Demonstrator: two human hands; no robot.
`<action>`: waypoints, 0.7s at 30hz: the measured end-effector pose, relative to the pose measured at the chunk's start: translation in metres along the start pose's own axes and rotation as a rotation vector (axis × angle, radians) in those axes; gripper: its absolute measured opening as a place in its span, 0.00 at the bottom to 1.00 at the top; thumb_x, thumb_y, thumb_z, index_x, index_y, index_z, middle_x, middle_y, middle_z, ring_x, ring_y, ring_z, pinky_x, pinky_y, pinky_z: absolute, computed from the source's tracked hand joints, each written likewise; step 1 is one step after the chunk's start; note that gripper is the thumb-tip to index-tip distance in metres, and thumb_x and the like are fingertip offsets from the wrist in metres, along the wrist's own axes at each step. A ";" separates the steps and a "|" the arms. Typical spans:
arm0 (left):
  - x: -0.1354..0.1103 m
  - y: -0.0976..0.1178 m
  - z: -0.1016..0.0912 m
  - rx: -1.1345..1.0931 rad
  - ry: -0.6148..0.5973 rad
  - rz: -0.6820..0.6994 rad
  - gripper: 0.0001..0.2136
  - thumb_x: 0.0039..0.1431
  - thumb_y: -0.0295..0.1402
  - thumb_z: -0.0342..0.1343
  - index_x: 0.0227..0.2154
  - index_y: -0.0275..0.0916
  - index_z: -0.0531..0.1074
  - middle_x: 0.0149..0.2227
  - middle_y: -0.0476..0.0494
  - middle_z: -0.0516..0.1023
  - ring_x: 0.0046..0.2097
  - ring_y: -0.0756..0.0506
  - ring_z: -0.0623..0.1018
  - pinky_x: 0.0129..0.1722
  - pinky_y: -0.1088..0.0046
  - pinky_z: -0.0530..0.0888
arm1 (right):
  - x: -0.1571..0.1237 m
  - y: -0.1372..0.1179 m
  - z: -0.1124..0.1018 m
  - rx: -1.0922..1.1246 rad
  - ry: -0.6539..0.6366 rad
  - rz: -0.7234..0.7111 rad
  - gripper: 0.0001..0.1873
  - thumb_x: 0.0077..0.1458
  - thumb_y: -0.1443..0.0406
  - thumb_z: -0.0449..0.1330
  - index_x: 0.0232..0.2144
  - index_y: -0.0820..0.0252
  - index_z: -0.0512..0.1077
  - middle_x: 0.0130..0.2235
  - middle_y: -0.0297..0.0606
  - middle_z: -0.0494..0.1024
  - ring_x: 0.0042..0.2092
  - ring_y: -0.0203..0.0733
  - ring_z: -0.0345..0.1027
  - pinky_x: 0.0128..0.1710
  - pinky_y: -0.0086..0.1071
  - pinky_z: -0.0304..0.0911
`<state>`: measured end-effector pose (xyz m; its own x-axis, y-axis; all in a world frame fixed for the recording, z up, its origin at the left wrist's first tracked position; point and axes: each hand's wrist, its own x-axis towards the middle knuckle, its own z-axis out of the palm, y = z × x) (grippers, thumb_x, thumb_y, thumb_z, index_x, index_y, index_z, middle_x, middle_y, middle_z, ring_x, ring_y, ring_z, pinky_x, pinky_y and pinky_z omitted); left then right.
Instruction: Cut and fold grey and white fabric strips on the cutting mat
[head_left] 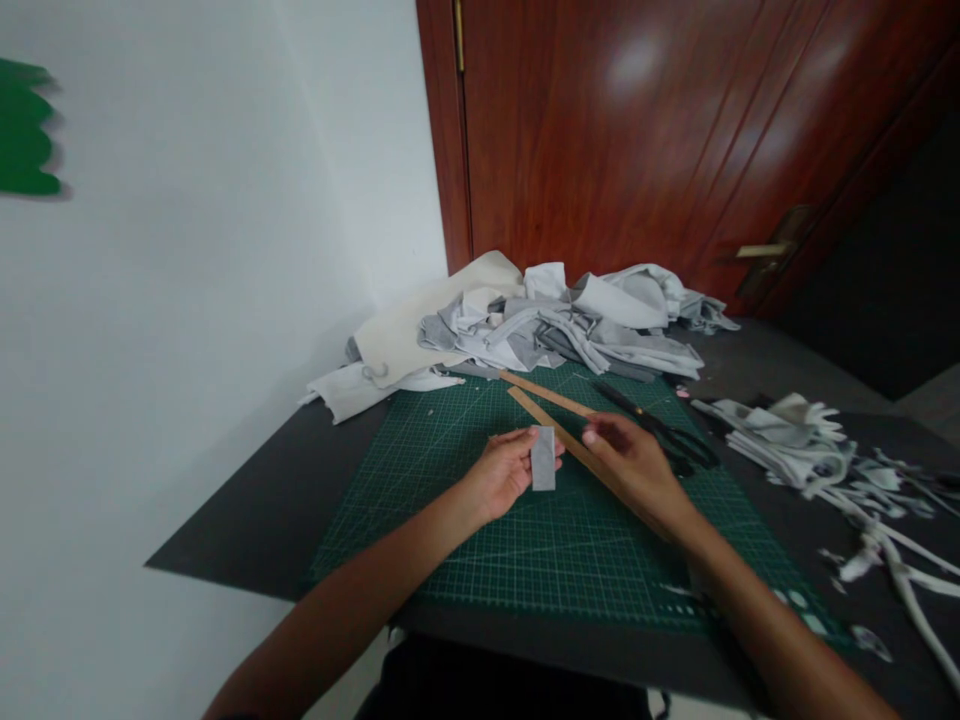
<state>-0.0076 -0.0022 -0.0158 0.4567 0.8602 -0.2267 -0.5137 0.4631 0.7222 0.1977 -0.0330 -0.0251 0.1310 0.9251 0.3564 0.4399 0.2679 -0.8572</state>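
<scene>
My left hand (504, 470) holds a small grey rectangle of fabric (543, 458) upright by its left edge, just above the green cutting mat (480, 520). My right hand (634, 462) hovers to the right of the piece, fingers curled, resting over a long wooden ruler (556, 432) that lies diagonally on the mat. A second wooden strip (544, 393) lies behind it. Black scissors (660, 430) lie on the mat just beyond my right hand.
A heap of grey and white fabric (525, 325) is piled at the back of the dark table (255, 500). Cut scraps and strips (825, 450) spread along the right side. A white wall is at the left, a red-brown door (637, 130) behind.
</scene>
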 end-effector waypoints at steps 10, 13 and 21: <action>-0.003 -0.016 -0.001 0.084 -0.068 -0.003 0.12 0.56 0.36 0.68 0.38 0.31 0.80 0.37 0.35 0.83 0.37 0.44 0.81 0.43 0.66 0.76 | -0.020 -0.011 0.039 0.300 -0.025 0.079 0.21 0.51 0.45 0.68 0.28 0.57 0.77 0.25 0.34 0.77 0.27 0.42 0.70 0.29 0.35 0.67; -0.003 -0.015 -0.001 0.070 -0.041 -0.008 0.12 0.56 0.36 0.68 0.38 0.32 0.80 0.37 0.36 0.83 0.38 0.43 0.81 0.44 0.64 0.76 | -0.018 -0.013 0.037 0.285 -0.025 0.065 0.20 0.52 0.46 0.67 0.28 0.57 0.77 0.25 0.34 0.78 0.28 0.42 0.70 0.30 0.35 0.67; -0.003 -0.014 -0.001 0.091 -0.095 -0.071 0.11 0.56 0.34 0.67 0.38 0.33 0.79 0.39 0.33 0.83 0.41 0.40 0.83 0.47 0.60 0.76 | -0.017 -0.009 0.033 0.286 0.022 0.057 0.16 0.55 0.52 0.66 0.29 0.58 0.79 0.28 0.35 0.80 0.31 0.42 0.70 0.32 0.33 0.65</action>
<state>-0.0027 -0.0105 -0.0258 0.5584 0.8001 -0.2192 -0.4120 0.4968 0.7638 0.1620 -0.0425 -0.0364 0.1689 0.9357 0.3099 0.1637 0.2834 -0.9449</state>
